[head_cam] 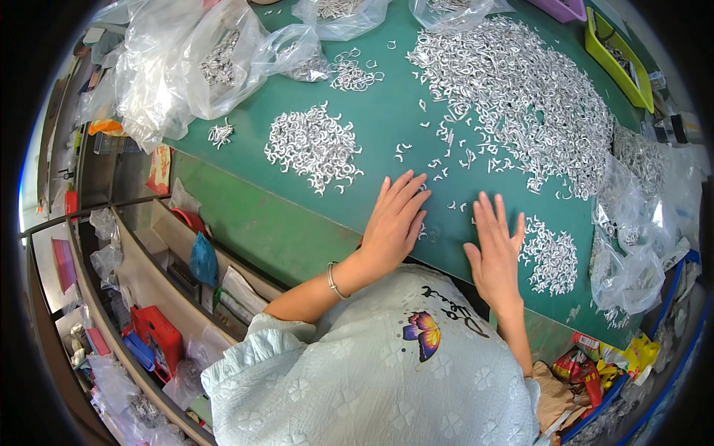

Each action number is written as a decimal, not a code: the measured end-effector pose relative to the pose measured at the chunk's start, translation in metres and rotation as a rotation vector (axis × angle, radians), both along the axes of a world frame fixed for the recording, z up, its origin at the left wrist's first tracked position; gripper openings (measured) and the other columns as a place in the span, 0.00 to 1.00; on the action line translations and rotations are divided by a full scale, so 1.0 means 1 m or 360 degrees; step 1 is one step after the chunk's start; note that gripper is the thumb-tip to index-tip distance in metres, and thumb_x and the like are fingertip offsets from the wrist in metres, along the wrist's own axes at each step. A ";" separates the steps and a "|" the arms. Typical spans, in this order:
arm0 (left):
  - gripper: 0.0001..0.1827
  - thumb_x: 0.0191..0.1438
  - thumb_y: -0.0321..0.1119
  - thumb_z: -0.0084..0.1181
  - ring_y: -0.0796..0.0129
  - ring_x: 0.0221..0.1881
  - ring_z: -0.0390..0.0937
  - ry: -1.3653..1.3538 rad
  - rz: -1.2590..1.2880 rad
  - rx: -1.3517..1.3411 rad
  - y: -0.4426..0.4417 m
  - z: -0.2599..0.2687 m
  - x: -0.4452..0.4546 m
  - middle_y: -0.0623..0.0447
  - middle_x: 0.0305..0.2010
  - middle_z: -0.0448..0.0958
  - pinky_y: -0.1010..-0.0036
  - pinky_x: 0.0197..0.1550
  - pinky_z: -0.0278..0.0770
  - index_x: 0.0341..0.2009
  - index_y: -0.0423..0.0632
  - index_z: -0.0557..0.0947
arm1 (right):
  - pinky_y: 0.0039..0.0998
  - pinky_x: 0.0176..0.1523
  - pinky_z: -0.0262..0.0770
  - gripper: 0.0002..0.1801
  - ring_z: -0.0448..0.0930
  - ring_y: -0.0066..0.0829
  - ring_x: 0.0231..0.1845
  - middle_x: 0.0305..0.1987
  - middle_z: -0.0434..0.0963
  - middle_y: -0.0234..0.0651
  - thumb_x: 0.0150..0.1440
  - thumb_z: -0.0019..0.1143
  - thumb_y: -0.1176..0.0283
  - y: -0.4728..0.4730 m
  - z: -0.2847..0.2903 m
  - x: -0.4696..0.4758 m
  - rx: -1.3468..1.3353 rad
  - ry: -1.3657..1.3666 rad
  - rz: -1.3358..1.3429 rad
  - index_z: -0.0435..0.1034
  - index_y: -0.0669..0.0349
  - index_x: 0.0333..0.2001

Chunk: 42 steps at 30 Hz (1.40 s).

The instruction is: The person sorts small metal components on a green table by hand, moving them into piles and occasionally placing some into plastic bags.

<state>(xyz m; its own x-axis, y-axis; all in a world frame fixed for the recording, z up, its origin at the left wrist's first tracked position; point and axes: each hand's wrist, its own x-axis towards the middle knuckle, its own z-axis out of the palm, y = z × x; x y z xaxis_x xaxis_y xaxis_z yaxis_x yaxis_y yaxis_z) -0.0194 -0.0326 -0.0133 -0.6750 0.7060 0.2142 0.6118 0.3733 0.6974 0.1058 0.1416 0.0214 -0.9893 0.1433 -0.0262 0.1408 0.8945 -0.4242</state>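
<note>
My left hand (pixel 395 220) lies over the green tabletop (pixel 379 131) near its front edge, fingers spread, with a few small curved metal pieces (pixel 422 230) at its fingertips and beside its thumb. To its left is a heap of crescent-shaped metal pieces (pixel 313 146). My right hand (pixel 495 253) rests palm down, fingers apart, touching or close to a smaller heap of curved pieces (pixel 551 256) on its right. Loose pieces (pixel 457 206) lie between the hands. A large heap of silvery metal parts (pixel 519 95) spreads beyond them. What is under the palms is hidden.
Clear plastic bags (pixel 162 67) with metal parts stand at the back left; more bags (pixel 630 267) sit at the right edge. A yellow-green tray (pixel 619 61) and a purple tray (pixel 560 8) are at the back right. Open drawers (pixel 184 262) lie below left, snack wrappers (pixel 585 373) below right.
</note>
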 end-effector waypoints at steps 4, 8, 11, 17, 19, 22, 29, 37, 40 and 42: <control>0.20 0.53 0.23 0.56 0.49 0.68 0.59 0.0009 -0.0027 0.0005 0.002 -0.001 0.000 0.47 0.64 0.67 0.46 0.68 0.51 0.53 0.43 0.75 | 0.64 0.69 0.38 0.37 0.51 0.41 0.74 0.72 0.57 0.36 0.53 0.59 0.63 -0.012 -0.004 -0.008 0.0106 -0.0078 0.0078 0.58 0.64 0.65; 0.21 0.53 0.22 0.56 0.49 0.68 0.59 0.0011 -0.0035 -0.0011 0.001 0.004 0.000 0.47 0.65 0.66 0.46 0.68 0.51 0.53 0.43 0.75 | 0.65 0.69 0.38 0.37 0.50 0.41 0.74 0.72 0.57 0.35 0.53 0.59 0.59 -0.016 0.006 0.003 0.0190 -0.0246 0.0082 0.60 0.65 0.63; 0.22 0.52 0.24 0.56 0.49 0.69 0.57 0.0085 -0.0177 -0.0036 0.005 0.006 0.003 0.47 0.66 0.65 0.44 0.68 0.49 0.54 0.42 0.75 | 0.63 0.70 0.37 0.36 0.50 0.42 0.75 0.72 0.57 0.36 0.54 0.58 0.60 -0.009 0.007 0.016 0.0274 -0.0286 -0.0051 0.60 0.65 0.63; 0.22 0.51 0.28 0.58 0.52 0.69 0.56 0.0397 -0.0584 -0.0345 0.012 0.003 0.011 0.48 0.66 0.64 0.35 0.66 0.44 0.53 0.38 0.75 | 0.59 0.71 0.38 0.30 0.55 0.42 0.73 0.70 0.59 0.39 0.57 0.56 0.69 -0.002 0.012 0.009 -0.0027 -0.0056 -0.0107 0.61 0.66 0.62; 0.22 0.51 0.27 0.58 0.51 0.69 0.57 0.0299 -0.0496 -0.0319 0.007 0.004 0.008 0.48 0.65 0.65 0.34 0.65 0.44 0.52 0.38 0.76 | 0.58 0.70 0.40 0.28 0.57 0.42 0.73 0.70 0.60 0.38 0.58 0.54 0.72 -0.004 0.008 -0.013 -0.0119 0.0082 -0.0045 0.61 0.64 0.62; 0.21 0.50 0.25 0.58 0.51 0.68 0.58 0.0258 -0.0364 -0.0296 -0.003 0.005 0.005 0.48 0.64 0.66 0.33 0.65 0.43 0.51 0.37 0.76 | 0.59 0.70 0.42 0.28 0.57 0.41 0.73 0.70 0.60 0.37 0.59 0.53 0.70 -0.009 -0.006 -0.051 -0.0130 0.0211 0.0106 0.61 0.63 0.63; 0.20 0.51 0.23 0.57 0.51 0.68 0.59 0.0175 -0.0139 -0.0131 -0.012 0.003 0.004 0.47 0.63 0.67 0.36 0.67 0.43 0.51 0.39 0.76 | 0.55 0.71 0.46 0.28 0.58 0.40 0.72 0.69 0.61 0.37 0.59 0.53 0.66 -0.010 -0.008 -0.058 0.0112 0.0016 0.0284 0.62 0.64 0.62; 0.18 0.53 0.25 0.57 0.48 0.66 0.61 0.0139 -0.0062 -0.0073 0.005 0.005 -0.004 0.44 0.61 0.67 0.47 0.66 0.55 0.49 0.36 0.76 | 0.47 0.71 0.51 0.31 0.59 0.40 0.71 0.69 0.60 0.42 0.58 0.55 0.63 -0.004 -0.017 -0.076 0.0179 0.0205 0.0218 0.61 0.68 0.61; 0.19 0.51 0.24 0.58 0.48 0.66 0.61 0.0101 -0.0073 -0.0057 0.003 0.001 -0.002 0.45 0.62 0.68 0.49 0.66 0.57 0.50 0.36 0.76 | 0.46 0.72 0.50 0.33 0.58 0.38 0.72 0.70 0.60 0.41 0.57 0.56 0.61 -0.004 -0.019 -0.064 0.0217 0.0056 0.0264 0.60 0.68 0.62; 0.19 0.51 0.24 0.58 0.47 0.66 0.62 0.0093 -0.0100 -0.0049 0.002 0.000 -0.004 0.44 0.62 0.68 0.51 0.66 0.60 0.49 0.35 0.76 | 0.46 0.73 0.49 0.35 0.57 0.37 0.72 0.70 0.59 0.40 0.56 0.57 0.61 -0.006 -0.009 -0.043 0.0238 -0.0073 0.0275 0.60 0.67 0.63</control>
<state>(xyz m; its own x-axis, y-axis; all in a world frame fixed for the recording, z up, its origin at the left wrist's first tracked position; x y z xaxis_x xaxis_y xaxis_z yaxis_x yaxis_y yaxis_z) -0.0233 -0.0309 -0.0137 -0.6160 0.7536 0.2295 0.6742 0.3537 0.6484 0.0626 0.1356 0.0123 -0.9978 -0.0223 -0.0630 -0.0037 0.9595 -0.2818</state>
